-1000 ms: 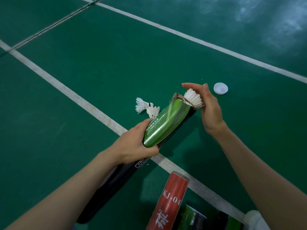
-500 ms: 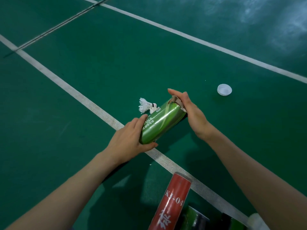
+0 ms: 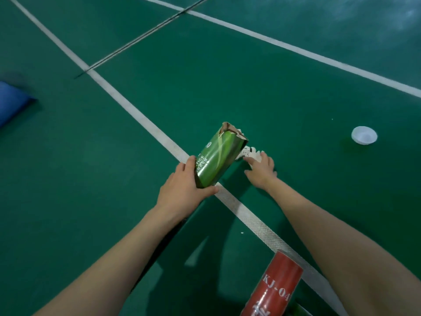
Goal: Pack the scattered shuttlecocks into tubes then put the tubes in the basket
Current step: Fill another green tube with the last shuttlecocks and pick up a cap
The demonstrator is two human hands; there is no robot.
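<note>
My left hand grips a green shuttlecock tube, its torn open mouth tilted up and away from me. Just right of the tube, white shuttlecocks lie on the green court floor. My right hand is down on them, fingers curling over the nearest one; its fingertips are hidden, so the grasp is unclear. A white tube cap lies on the floor further right.
A red tube marked KJ-04 stands up at the bottom right, with another green tube's edge beside it. White court lines cross the floor. A blue object sits at the left edge.
My right hand has left the tube's mouth and dropped to the shuttlecocks on the floor. The tube has swung more upright, and the view has shifted left.
</note>
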